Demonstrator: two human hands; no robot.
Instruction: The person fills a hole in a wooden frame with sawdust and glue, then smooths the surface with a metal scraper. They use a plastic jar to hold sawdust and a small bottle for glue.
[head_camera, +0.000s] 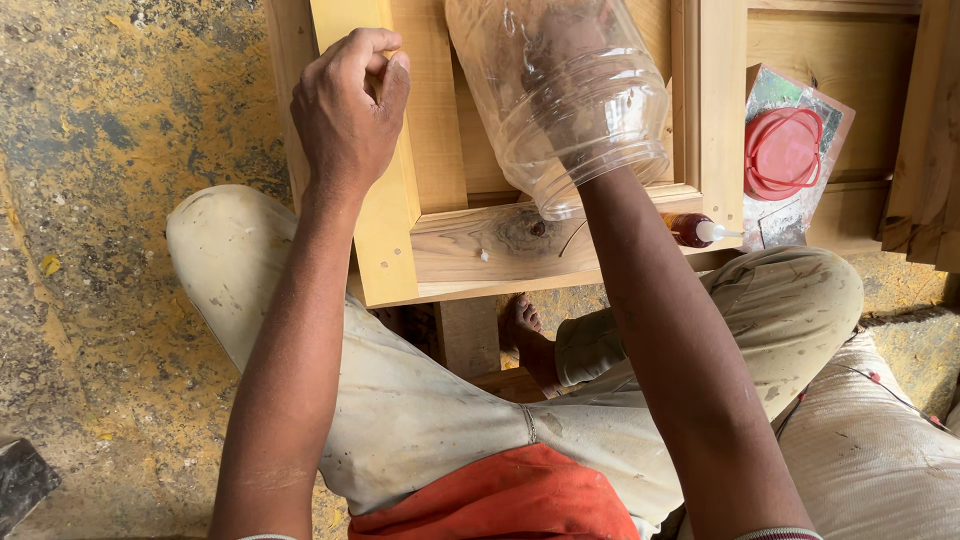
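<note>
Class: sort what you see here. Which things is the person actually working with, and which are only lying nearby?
In hand:
- left hand on yellow wooden strip
- right hand inside clear plastic jar
- wooden panel frame

Lying about:
- red lid
- small glue bottle
- white sack

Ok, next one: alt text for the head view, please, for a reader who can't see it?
Seen from above, a seated person's right hand is pushed inside a clear plastic jar, while the left hand closes its grip on a yellow wooden strip lying on a wooden panel frame. A red lid and a small glue bottle lie to the right.
</note>
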